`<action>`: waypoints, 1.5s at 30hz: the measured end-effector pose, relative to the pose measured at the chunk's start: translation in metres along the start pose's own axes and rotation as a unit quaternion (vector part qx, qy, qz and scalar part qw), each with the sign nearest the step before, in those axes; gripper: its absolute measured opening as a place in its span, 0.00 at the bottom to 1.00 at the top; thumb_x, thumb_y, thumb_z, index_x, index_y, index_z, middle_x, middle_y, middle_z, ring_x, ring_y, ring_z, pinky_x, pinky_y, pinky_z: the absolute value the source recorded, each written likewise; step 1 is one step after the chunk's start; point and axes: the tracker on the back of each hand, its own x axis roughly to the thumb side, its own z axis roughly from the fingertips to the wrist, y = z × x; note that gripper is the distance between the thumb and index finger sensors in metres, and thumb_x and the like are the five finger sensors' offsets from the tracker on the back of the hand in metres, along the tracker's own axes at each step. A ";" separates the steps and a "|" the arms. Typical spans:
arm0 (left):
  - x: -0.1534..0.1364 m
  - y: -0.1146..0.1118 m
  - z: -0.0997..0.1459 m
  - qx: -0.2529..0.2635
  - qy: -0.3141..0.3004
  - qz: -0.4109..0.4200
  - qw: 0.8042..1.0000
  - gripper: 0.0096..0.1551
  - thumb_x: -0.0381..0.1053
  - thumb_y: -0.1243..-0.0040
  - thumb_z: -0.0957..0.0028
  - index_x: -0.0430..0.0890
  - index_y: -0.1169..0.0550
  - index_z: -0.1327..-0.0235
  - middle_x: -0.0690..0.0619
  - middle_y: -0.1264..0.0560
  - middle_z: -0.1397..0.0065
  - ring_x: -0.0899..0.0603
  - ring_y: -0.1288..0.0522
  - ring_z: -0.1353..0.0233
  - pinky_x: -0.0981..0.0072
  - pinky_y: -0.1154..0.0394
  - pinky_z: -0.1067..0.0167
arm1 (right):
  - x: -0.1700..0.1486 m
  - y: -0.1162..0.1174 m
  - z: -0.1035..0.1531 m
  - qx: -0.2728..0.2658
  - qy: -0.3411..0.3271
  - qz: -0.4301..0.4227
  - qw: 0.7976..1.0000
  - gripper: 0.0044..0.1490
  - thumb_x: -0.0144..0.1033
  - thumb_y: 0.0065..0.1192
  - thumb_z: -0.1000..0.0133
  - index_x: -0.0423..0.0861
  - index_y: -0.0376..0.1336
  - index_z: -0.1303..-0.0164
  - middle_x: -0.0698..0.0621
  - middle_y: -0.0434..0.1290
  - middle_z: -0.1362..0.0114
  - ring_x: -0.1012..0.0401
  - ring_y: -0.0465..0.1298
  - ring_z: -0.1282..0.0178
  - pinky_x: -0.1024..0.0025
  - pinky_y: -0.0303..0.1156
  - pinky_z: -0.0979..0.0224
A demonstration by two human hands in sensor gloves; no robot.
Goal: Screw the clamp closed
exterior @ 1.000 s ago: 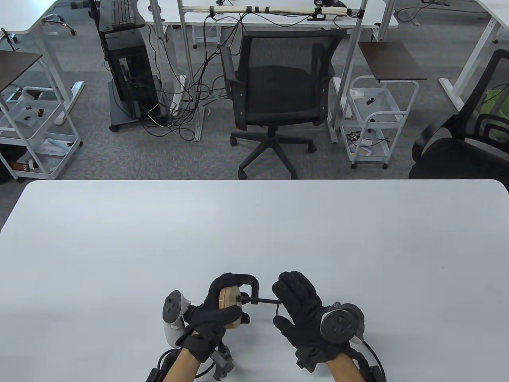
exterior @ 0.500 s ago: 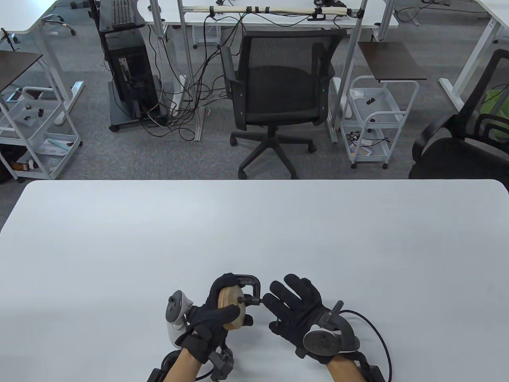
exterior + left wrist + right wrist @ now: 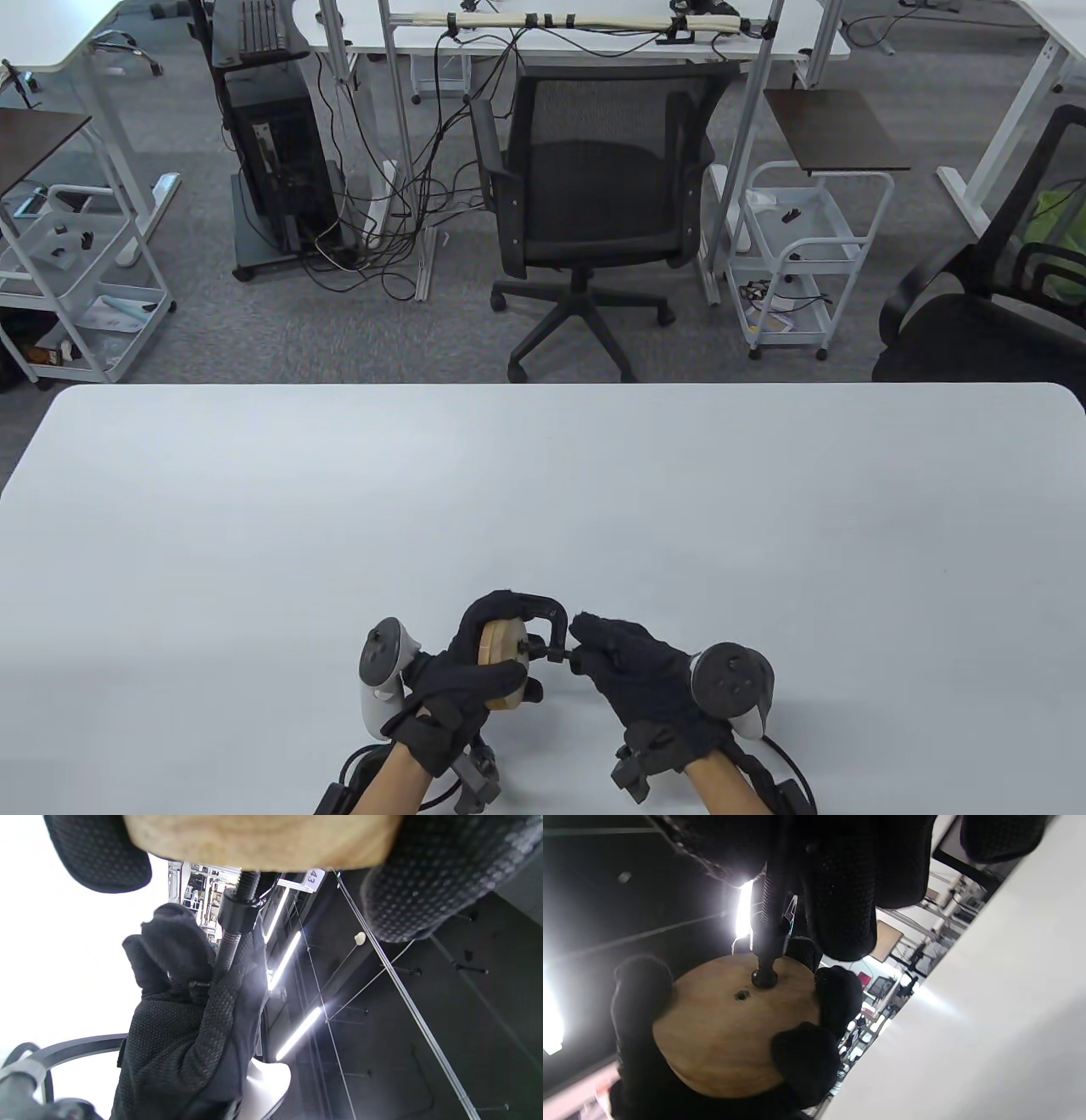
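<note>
Since half second ago, right hand (image 3: 636, 671) went from spread open to curled, fingers (image 3: 178, 946) now pinching clamp screw (image 3: 231, 938). Left hand (image 3: 462, 671) grips wooden disc (image 3: 501, 654) with clamp (image 3: 530, 613) around it, near table's (image 3: 543, 509) front edge.

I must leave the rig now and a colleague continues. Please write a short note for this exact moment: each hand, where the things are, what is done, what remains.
Left hand: grips the round wooden block, held above the table, with the black C-clamp around it.
Right hand: fingers closed on the outer end of the clamp screw.
Done: the screw's tip appears to meet the block's face, off its centre hole.
Left: judge the tightness by feel, since the pictures cannot show it; probably some final turns, then let go.
</note>
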 end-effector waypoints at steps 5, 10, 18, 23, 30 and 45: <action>0.002 0.000 0.000 -0.004 -0.007 -0.017 1.000 0.56 0.66 0.22 0.51 0.61 0.45 0.18 0.55 0.50 0.11 0.21 0.42 0.22 0.32 0.23 0.42 | -0.007 0.002 0.000 -0.005 0.034 -0.099 0.994 0.42 0.43 0.66 0.47 0.31 0.59 0.30 0.45 0.87 0.58 0.48 0.81 0.43 0.37 0.69 0.39; 0.002 0.003 0.000 0.011 -0.014 -0.023 1.000 0.56 0.67 0.22 0.51 0.61 0.45 0.18 0.54 0.50 0.11 0.21 0.42 0.22 0.32 0.23 0.42 | -0.002 -0.001 0.001 0.003 0.005 -0.032 0.999 0.48 0.49 0.63 0.46 0.35 0.51 0.24 0.39 0.80 0.40 0.41 0.71 0.32 0.34 0.65 0.36; 0.002 0.011 0.003 0.040 -0.024 0.020 0.999 0.56 0.67 0.23 0.51 0.61 0.46 0.18 0.55 0.51 0.11 0.22 0.42 0.22 0.32 0.22 0.42 | 0.023 -0.004 0.003 0.024 -0.149 0.224 0.963 0.50 0.32 0.63 0.47 0.59 0.42 0.19 0.55 0.43 0.13 0.37 0.48 0.19 0.30 0.51 0.27; 0.000 0.011 0.003 0.033 -0.022 0.060 0.997 0.57 0.67 0.23 0.50 0.60 0.46 0.18 0.55 0.51 0.11 0.22 0.42 0.22 0.32 0.23 0.41 | 0.037 0.009 0.008 0.043 -0.224 0.444 0.867 0.61 0.32 0.71 0.52 0.68 0.34 0.24 0.63 0.32 0.15 0.44 0.43 0.17 0.33 0.48 0.24; -0.008 0.009 0.003 0.026 -0.002 0.060 0.998 0.56 0.67 0.23 0.50 0.60 0.46 0.18 0.54 0.51 0.11 0.21 0.42 0.22 0.32 0.23 0.42 | 0.040 0.013 0.006 0.068 -0.226 0.484 0.843 0.48 0.46 0.65 0.48 0.63 0.44 0.21 0.60 0.46 0.14 0.45 0.47 0.17 0.34 0.50 0.25; -0.007 0.004 0.000 -0.009 -0.002 0.013 1.000 0.57 0.67 0.22 0.51 0.61 0.45 0.18 0.55 0.51 0.11 0.21 0.42 0.22 0.32 0.23 0.42 | -0.003 0.001 -0.002 0.034 -0.008 -0.083 0.996 0.40 0.42 0.64 0.46 0.33 0.59 0.29 0.46 0.87 0.53 0.46 0.84 0.49 0.42 0.74 0.42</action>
